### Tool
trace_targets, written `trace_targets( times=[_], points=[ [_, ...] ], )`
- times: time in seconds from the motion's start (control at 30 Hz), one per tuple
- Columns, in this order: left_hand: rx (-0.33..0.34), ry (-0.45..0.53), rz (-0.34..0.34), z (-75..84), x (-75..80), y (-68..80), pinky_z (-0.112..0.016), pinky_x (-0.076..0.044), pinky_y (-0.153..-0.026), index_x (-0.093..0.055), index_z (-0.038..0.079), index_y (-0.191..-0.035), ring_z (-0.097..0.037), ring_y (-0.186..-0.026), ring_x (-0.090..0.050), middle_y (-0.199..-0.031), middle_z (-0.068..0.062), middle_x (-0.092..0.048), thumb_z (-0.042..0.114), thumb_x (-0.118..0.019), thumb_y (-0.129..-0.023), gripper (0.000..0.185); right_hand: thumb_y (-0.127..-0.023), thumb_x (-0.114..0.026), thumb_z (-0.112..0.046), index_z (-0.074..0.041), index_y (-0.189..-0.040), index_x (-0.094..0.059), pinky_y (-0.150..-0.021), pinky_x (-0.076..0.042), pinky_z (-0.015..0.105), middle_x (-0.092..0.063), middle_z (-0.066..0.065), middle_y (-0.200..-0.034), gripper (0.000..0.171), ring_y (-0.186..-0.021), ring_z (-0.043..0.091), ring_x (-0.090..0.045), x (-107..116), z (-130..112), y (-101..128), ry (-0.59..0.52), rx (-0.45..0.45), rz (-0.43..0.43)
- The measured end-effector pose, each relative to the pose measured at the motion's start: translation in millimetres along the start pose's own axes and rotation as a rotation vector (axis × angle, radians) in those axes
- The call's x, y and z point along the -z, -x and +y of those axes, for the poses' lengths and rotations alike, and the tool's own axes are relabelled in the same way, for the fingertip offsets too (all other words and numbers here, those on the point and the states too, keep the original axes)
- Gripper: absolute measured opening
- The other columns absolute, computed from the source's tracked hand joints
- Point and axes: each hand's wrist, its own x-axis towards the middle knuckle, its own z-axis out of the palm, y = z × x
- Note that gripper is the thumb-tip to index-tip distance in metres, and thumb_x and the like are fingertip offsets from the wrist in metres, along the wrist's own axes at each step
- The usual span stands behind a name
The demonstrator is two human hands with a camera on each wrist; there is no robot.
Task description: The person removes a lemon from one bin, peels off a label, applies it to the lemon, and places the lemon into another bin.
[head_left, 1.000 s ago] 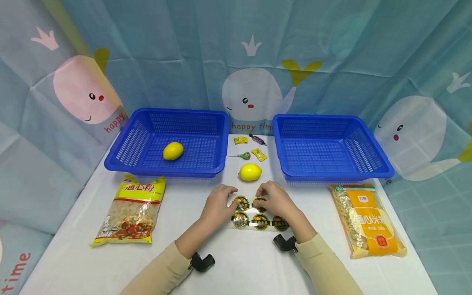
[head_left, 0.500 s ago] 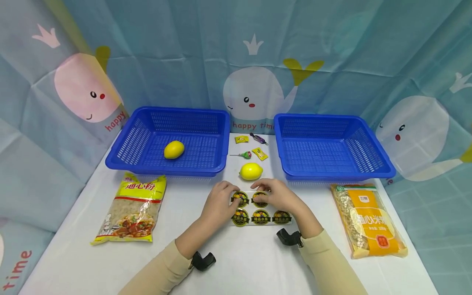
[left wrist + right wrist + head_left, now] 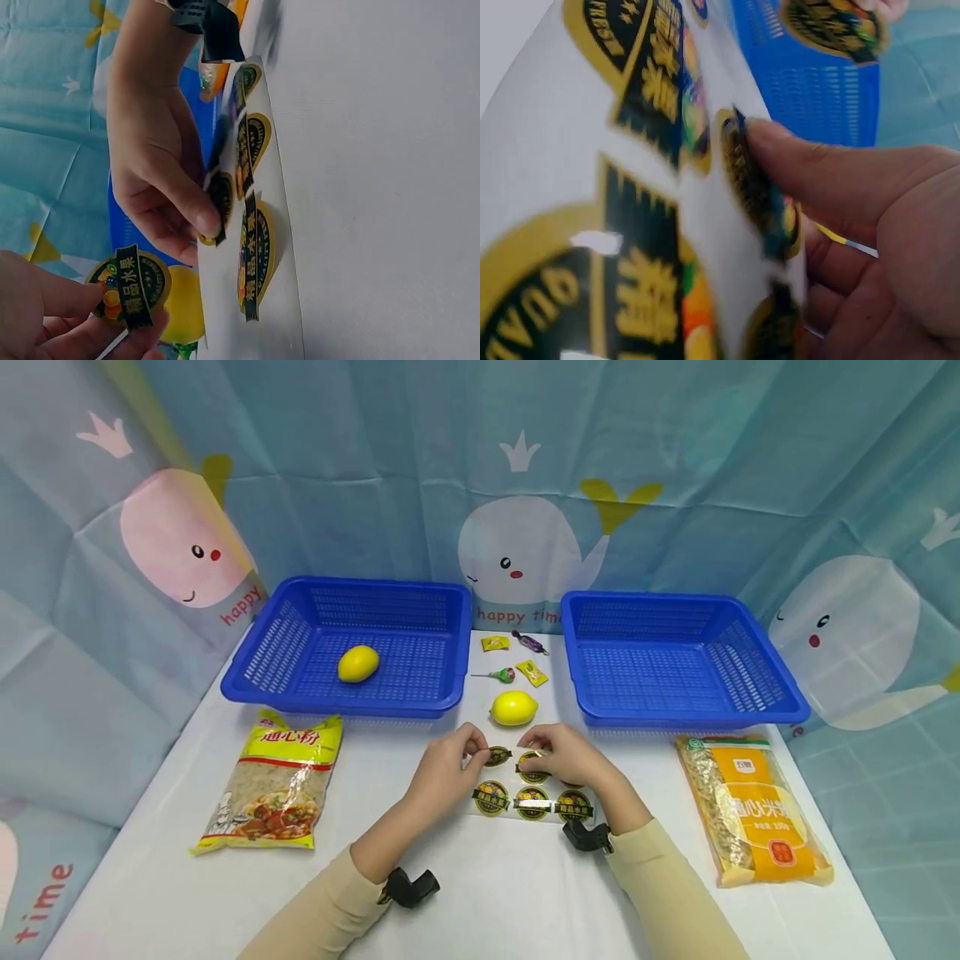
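A round black-and-gold fruit sticker is pinched between the thumb and fingers of my left hand; in the left wrist view it stands apart from the sheet. My right hand grips the far edge of the clear sticker sheet, its thumb pressing on another sticker. Several more labels line the sheet, which is tilted toward me in the wrist views. Just beyond both hands lies a yellow lemon on the white table.
A blue basket at the left holds a second lemon. Another blue basket stands at the right. Between them lie a lollipop and several wrapped candies. Pasta bags flank the hands, one yellow, one orange.
My left hand has lifted the upper-left sticker off the sheet, raising it slightly. My right hand shifted a little up and right, still gripping the sheet.
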Motion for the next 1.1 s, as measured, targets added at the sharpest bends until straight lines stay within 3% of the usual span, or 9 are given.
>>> trace_targets(
  times=[0.1,0.27,0.5,0.77,0.97,1.1],
  points=[
    [0.038,0.093,-0.026,-0.8,0.8,-0.2,-0.028,-0.054,-0.068,-0.060,0.010,-0.092,-0.010,-0.070,-0.064,-0.082,-0.003,-0.072,0.005,-0.068,-0.093,0.009,-0.082,-0.085,-0.022,-0.013,-0.102,-0.073,-0.077,-0.051,0.033,-0.069,-0.004,-0.087,0.025,-0.079,0.012,-0.059,-5,-2,-2,0.044,-0.023,0.023],
    [0.090,0.176,-0.045,-2.6,-1.4,-0.8,-0.023,-0.051,-0.066,-0.061,0.007,-0.096,-0.010,-0.071,-0.059,-0.083,-0.003,-0.069,-0.005,-0.064,-0.083,0.018,-0.082,-0.085,-0.021,-0.014,-0.104,-0.074,-0.086,-0.054,0.037,-0.071,-0.004,-0.096,0.026,-0.089,0.012,-0.063,-12,-5,-3,0.115,-0.028,0.066],
    [0.122,0.206,-0.054,-5.1,-4.5,-1.6,-0.027,-0.050,-0.065,-0.062,0.008,-0.105,-0.012,-0.069,-0.057,-0.085,-0.003,-0.068,-0.004,-0.064,-0.079,0.028,-0.083,-0.084,-0.024,-0.016,-0.109,-0.076,-0.089,-0.052,0.036,-0.071,-0.004,-0.101,0.029,-0.093,0.013,-0.061,-15,-7,-3,0.213,0.031,0.092],
    [0.114,0.215,-0.027,-8.9,-5.7,-1.8,-0.023,-0.047,-0.061,-0.064,0.009,-0.108,-0.010,-0.066,-0.055,-0.083,-0.004,-0.069,-0.003,-0.065,-0.081,0.030,-0.084,-0.083,-0.027,-0.018,-0.106,-0.075,-0.094,-0.050,0.039,-0.066,-0.002,-0.107,0.025,-0.103,0.018,-0.057,-18,-2,1,0.206,0.033,0.149],
    [0.091,0.234,0.005,-6.9,-5.9,-3.0,-0.022,-0.044,-0.060,-0.066,0.009,-0.104,-0.011,-0.065,-0.053,-0.081,-0.005,-0.068,-0.001,-0.067,-0.082,0.024,-0.085,-0.083,-0.022,-0.011,-0.100,-0.075,-0.087,-0.053,0.041,-0.068,0.006,-0.102,0.020,-0.099,0.026,-0.062,-9,-9,1,0.125,0.109,0.296],
    [0.103,0.231,0.008,-7.2,-5.2,-4.1,-0.022,-0.041,-0.058,-0.066,0.009,-0.107,-0.012,-0.062,-0.051,-0.080,-0.003,-0.068,0.000,-0.067,-0.082,0.027,-0.085,-0.083,-0.021,-0.009,-0.111,-0.071,-0.091,-0.052,0.043,-0.066,0.008,-0.110,0.030,-0.105,0.029,-0.061,-5,-16,-6,0.132,0.143,0.400]
  ],
)
